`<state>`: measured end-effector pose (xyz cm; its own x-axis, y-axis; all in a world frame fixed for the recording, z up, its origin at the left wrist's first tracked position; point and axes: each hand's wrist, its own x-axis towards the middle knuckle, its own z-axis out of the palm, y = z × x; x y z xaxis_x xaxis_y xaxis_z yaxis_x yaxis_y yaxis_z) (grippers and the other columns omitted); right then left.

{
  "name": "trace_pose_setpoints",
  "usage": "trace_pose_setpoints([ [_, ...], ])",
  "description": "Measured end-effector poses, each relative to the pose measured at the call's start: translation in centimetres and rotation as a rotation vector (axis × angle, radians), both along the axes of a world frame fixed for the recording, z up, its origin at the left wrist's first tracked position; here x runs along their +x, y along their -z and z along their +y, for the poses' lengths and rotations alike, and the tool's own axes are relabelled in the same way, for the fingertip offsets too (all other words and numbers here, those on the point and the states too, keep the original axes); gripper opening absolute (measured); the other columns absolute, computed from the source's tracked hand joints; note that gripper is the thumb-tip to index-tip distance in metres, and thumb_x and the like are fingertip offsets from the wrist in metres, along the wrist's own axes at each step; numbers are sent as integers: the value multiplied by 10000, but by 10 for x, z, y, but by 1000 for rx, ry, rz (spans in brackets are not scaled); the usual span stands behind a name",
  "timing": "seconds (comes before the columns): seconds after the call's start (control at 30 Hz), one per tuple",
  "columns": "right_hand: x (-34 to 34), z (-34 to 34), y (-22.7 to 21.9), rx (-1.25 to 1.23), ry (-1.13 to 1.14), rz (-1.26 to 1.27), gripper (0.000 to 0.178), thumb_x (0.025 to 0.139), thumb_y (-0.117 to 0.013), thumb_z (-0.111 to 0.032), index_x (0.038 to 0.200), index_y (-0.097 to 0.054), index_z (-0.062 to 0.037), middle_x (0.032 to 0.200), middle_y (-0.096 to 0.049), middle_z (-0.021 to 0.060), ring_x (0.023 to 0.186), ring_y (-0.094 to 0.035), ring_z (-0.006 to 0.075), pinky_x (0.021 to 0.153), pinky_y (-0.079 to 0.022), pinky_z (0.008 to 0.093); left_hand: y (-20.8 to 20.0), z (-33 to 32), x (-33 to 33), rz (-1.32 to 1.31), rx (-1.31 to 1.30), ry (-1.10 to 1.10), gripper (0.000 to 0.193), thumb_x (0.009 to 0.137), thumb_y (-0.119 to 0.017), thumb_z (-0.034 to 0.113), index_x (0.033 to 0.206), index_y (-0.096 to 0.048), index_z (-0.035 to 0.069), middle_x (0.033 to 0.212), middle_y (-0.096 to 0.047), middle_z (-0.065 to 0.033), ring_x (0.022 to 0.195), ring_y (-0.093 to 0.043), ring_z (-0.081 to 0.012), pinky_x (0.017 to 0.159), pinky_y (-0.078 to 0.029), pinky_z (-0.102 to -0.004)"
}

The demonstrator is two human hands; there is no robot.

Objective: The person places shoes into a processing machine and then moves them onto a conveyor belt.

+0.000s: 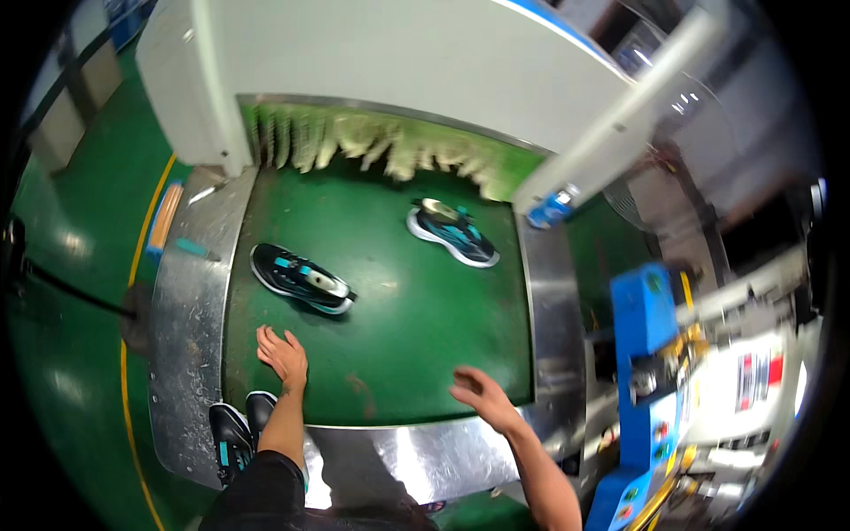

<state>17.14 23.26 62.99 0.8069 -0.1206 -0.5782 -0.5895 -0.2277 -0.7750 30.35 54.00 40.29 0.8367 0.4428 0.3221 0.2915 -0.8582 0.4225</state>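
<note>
My left hand [283,356] is open over the near left part of the green conveyor belt [398,327], fingers spread and nothing in them. Just beyond it lies a black sneaker [301,280] with teal accents, a white sole and a pale insert in its opening. My right hand [482,396] hovers empty above the belt's near right side, its fingers loosely curled and apart. A second, similar sneaker [453,233] sits farther off at the right, close to the curtain. Beside my left forearm, more black shoes [232,438] rest at the near left corner, partly hidden by my arm.
A fringed pale-green curtain [398,146] hangs across the white machine's opening. Metal ledges [188,301] border the belt. A blue can [553,208] stands on the right ledge; a teal-handled tool [197,250] lies on the left. Blue machinery with buttons [645,398] is at right.
</note>
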Motion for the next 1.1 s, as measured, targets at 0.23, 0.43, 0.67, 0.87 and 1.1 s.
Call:
trace_pose_setpoints([
  [0.23, 272, 168, 90, -644, -808, -437, 797, 687, -733, -382, 1216, -373, 93, 1180, -508, 296, 1108, -507, 409, 942, -430, 422, -20, 0, 14, 83, 120, 1, 369, 824, -539, 165, 1147, -467, 2, 1242, -453, -164, 1189, -410, -305, 967, -298, -454],
  [0.43, 237, 157, 84, -236, -741, -115, 563, 674, -726, -345, 1023, -485, 24, 851, -621, 266, 832, -630, 370, 691, -505, 414, -44, 19, 22, 129, 112, -78, 382, 819, -552, 173, 1152, -479, -1, 1243, -454, -159, 1194, -409, -307, 984, -285, -450],
  [0.67, -127, 10, 40, 421, 384, 410, 630, 741, -727, -136, 1280, -429, -2, 1040, -613, 109, 935, -604, 207, 859, -489, 351, -17, 16, 6, 148, -71, -38, 379, 808, -579, 168, 1135, -480, 5, 1223, -470, -167, 1129, -454, -351, 967, -328, -460],
  [0.87, -241, -43, -62, 165, 879, -213, 538, 740, -742, -196, 1192, -520, -7, 1024, -606, 73, 896, -570, 152, 800, -470, 312, -186, -120, -96, 468, -1460, 795, 638, 864, -584, 144, 1400, -254, 39, 1406, -358, -140, 1309, -339, -251, 1053, -292, -356],
  [1.1, -266, -23, -115, -99, 531, -735, 710, 747, -759, -299, 1290, -395, -20, 1103, -580, 83, 1004, -555, 174, 876, -456, 312, -326, -243, -249, 831, -1854, 1282, 892, 673, -715, 327, 1373, -280, -13, 1323, -442, -146, 1188, -467, -274, 999, -379, -397],
])
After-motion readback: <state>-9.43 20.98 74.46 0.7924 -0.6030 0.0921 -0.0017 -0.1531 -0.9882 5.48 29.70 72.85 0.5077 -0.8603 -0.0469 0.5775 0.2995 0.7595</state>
